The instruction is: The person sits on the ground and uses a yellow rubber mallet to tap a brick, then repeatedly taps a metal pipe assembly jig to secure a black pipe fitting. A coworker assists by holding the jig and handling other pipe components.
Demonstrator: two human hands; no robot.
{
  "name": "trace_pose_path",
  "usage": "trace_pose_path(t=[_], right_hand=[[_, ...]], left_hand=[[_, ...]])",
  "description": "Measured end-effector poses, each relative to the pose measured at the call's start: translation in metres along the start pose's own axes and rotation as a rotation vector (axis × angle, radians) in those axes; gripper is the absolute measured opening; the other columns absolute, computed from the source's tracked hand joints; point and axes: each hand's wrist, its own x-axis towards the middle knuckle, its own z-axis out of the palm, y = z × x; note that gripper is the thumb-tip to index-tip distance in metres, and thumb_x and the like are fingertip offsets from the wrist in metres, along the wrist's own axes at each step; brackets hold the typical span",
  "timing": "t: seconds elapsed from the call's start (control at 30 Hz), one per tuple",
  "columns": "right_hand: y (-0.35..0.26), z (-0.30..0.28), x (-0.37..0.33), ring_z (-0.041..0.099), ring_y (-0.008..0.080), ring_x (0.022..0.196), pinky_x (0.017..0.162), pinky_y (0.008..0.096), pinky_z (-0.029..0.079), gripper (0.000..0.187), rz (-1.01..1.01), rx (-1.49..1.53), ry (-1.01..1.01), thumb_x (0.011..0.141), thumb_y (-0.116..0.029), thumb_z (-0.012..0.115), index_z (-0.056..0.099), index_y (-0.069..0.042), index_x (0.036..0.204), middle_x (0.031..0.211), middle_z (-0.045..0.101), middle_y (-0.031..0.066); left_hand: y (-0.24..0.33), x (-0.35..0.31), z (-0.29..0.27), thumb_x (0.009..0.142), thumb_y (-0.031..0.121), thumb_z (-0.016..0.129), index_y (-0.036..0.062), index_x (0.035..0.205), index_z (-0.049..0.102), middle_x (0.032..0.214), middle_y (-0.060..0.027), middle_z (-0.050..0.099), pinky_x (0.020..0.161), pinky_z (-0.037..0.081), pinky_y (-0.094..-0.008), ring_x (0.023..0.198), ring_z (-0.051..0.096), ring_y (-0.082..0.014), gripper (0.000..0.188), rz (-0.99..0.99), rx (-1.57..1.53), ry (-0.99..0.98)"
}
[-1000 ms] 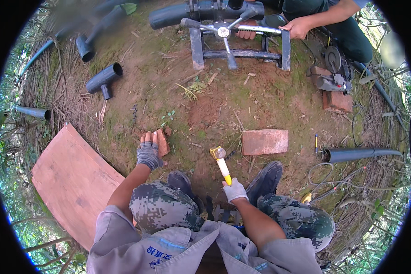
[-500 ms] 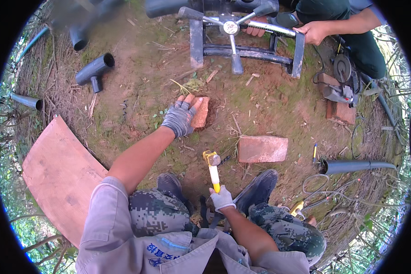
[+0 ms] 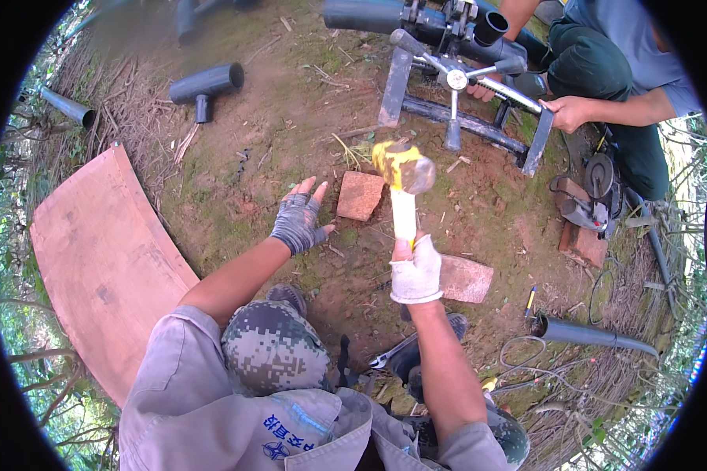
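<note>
My right hand (image 3: 418, 271), in a white glove, grips a short hammer (image 3: 404, 216) with a white and yellow handle. The hammer's yellow-painted metal head is raised, covering part of the ground beyond. My left hand (image 3: 297, 221), in a grey striped glove with bare fingertips, is spread open and holds nothing. Just right of its fingers a reddish brick (image 3: 360, 196) sits in the soil, apart from the hand. A second brick (image 3: 467, 279) lies flat on the ground, partly hidden behind my right hand.
Ahead, another person's hand (image 3: 569, 114) holds a metal frame with a spoked handwheel (image 3: 456, 78). A black pipe tee (image 3: 206, 84) lies far left, a wooden board (image 3: 110, 267) at left. A power tool (image 3: 593, 196) rests on bricks at right, near a black pipe (image 3: 593, 334).
My right hand has lifted the hammer up and forward from near my feet. My left hand has come off the far brick and moved back to its left. The view has shifted.
</note>
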Motion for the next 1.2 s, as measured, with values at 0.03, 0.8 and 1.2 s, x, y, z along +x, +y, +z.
trace_pose_path(t=[0.03, 0.8, 1.2], right_hand=[[-0.011, -0.005, 0.014, 0.066, 0.0410, 0.073, 0.068, 0.0474, 0.052, 0.036, -0.036, 0.139, -0.014, 0.099, -0.037, 0.060, 0.062, -0.001, 0.102, 0.081, 0.067, 0.0213], [0.044, 0.055, 0.013, 0.065, 0.0493, 0.091, 0.077, 0.0524, 0.050, 0.043, 0.006, -0.003, -0.049, 0.099, -0.043, 0.056, 0.055, 0.000, 0.105, 0.092, 0.066, 0.0300], [-0.015, 0.035, 0.028, 0.063, 0.0513, 0.079, 0.067, 0.0549, 0.048, 0.035, 0.029, -0.086, -0.066, 0.101, -0.034, 0.057, 0.054, 0.001, 0.097, 0.083, 0.064, 0.0301]], left_hand=[[-0.010, -0.014, 0.004, 0.076, 0.045, 0.082, 0.0095, 0.156, 0.033, 0.155, -0.0244, 0.033, 0.119, 0.029, -0.0522, 0.142, 0.036, -0.0451, 0.100, 0.012, -0.021, 0.001], [-0.019, -0.060, 0.020, 0.085, 0.043, 0.073, 0.0112, 0.148, 0.049, 0.151, -0.0204, 0.043, 0.116, 0.036, -0.0449, 0.139, 0.042, -0.0397, 0.074, 0.064, -0.140, -0.217], [-0.040, -0.081, 0.028, 0.087, 0.044, 0.072, 0.0119, 0.147, 0.051, 0.155, -0.0198, 0.042, 0.118, 0.035, -0.0436, 0.141, 0.041, -0.0392, 0.072, -0.149, -0.155, -0.339]])
